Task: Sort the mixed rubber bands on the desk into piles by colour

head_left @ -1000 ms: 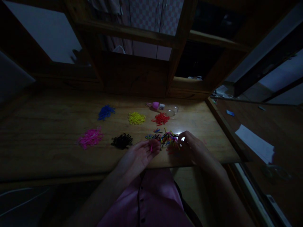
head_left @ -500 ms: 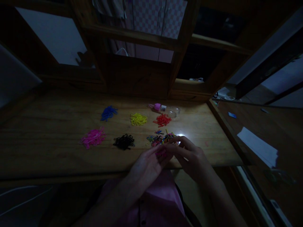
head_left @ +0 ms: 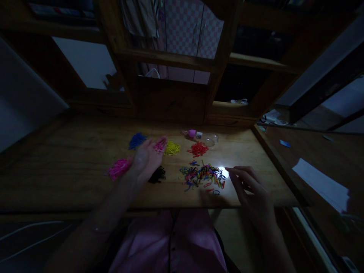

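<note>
My left hand (head_left: 149, 154) is turned palm up with fingers lightly curled, holding pink rubber bands (head_left: 159, 147) over the space between the blue pile (head_left: 137, 140) and the yellow pile (head_left: 172, 148). Under that forearm, the pink pile (head_left: 118, 168) and black pile (head_left: 158, 174) are partly covered. My right hand (head_left: 248, 185) has thumb and forefinger pinched together at the right edge of the mixed heap of coloured bands (head_left: 203, 173). What that pinch holds, if anything, is too small to tell. Behind the heap lies the red pile (head_left: 198, 149).
A clear bottle with a pink cap (head_left: 192, 134) lies on the wooden desk (head_left: 85, 167) behind the red pile. Shelving (head_left: 170, 100) rises at the back. On the right-hand surface are white papers (head_left: 321, 184) and a small blue packet (head_left: 284, 143). A bright glare marks the desk beside my right fingertips.
My hands met over the mixed heap, then parted. My left hand has swung left and away with the pink bands; my right has drawn back to the heap's right edge.
</note>
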Available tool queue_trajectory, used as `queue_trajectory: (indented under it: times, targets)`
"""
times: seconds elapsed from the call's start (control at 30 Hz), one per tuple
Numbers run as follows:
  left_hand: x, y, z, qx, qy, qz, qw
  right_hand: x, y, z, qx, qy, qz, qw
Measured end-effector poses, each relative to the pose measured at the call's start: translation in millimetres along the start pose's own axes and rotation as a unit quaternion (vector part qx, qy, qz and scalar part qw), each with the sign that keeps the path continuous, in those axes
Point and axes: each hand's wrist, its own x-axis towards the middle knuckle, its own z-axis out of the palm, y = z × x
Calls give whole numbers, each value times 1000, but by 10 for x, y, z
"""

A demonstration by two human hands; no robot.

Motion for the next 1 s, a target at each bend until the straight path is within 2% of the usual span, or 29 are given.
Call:
queue_trajectory:
  times: [0.13,0.23,0.33,0.4,0.5,0.57,0.67,0.77,0.93,1.0]
  targets:
    - [141,13,-45,1,-8,-32,999,-41,53,35,2,-1,4,1000]
    - [23,39,-74,-17,-28,-70,997,-57,82,32,2,-11,6,1000]
    - [-180,265,-181,-35,-43,-78,995,-75,112,7,-4,-11,-2,1000]
    - [-309,509,-353,-44,-34,4,998,-89,138,-6,-11,-9,4,1000]
    - [-426,867,-731,-5,-8,153,988,-93,189,5,-11,-26,24,999]
    - [-442,1019,-979,41,32,193,980,-76,224,39,-4,-37,32,999]
    - [-398,1064,-1205,143,60,218,964,-25,256,99,2,-36,30,999]
    - [-341,958,-1226,275,51,262,924,25,268,120,-1,-18,29,999]
    - [-410,797,-1030,410,48,249,876,42,341,28,-17,21,46,999]
    - [-514,767,-921,478,61,285,828,26,405,-17,-14,51,65,997]
